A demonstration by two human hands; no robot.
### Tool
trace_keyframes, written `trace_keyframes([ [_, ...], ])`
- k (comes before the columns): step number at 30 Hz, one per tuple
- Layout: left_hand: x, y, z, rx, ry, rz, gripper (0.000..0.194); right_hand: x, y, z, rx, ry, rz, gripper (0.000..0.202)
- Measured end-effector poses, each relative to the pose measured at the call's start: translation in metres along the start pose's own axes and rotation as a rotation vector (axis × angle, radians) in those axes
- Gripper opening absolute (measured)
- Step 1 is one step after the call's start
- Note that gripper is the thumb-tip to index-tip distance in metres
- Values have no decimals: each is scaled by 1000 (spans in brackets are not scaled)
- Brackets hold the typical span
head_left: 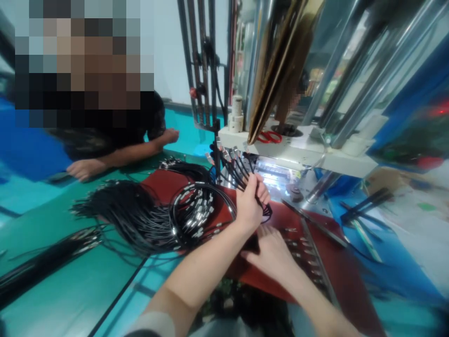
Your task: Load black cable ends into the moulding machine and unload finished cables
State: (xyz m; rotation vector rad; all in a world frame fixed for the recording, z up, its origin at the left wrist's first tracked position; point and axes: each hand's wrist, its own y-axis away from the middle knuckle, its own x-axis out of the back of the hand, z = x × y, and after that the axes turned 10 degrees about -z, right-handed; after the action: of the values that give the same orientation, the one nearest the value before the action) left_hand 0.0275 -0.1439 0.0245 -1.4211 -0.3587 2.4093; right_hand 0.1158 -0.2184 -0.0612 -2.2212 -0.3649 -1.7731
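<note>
My left hand [249, 201] is wrapped round a bunch of black cables [235, 167], whose metal-tipped ends fan out above the fist. Below the fist a loop of the same cables hangs down. Just under it and to the right lies my right hand [271, 245], its fingertips hidden beneath the left hand; whether it grips anything cannot be made out. A large pile of black cables [129, 215] rests to the left, with a coiled bundle [194, 210] beside it. Under both hands is a dark red mat [280, 285].
A press-like machine [298, 150] with metal columns stands ahead, red-handled scissors [269, 136] on its ledge. A metal strip [319, 262] with small parts beside it lies right. Another person sits across the green table [70, 276] at the left. More cables [45, 257] lie near left.
</note>
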Motion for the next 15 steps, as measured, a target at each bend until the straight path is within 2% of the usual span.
trace_keyframes([
  [3,2,-1,8,-35,-12,9,24,-25,-37,-5,-3,23,6,19],
  [7,13,-27,37,-133,-14,84,24,-36,-41,9,136,-75,182,13],
  [9,22,-51,64,-227,-11,132,24,-34,-35,17,227,-118,304,12],
  [11,35,-78,99,-306,7,186,25,-32,-30,22,307,-97,401,12],
  [13,49,-105,139,-303,43,235,28,-32,-27,23,365,-41,477,12],
  [15,63,-129,176,-253,66,297,29,-34,-27,24,395,-4,501,14],
])
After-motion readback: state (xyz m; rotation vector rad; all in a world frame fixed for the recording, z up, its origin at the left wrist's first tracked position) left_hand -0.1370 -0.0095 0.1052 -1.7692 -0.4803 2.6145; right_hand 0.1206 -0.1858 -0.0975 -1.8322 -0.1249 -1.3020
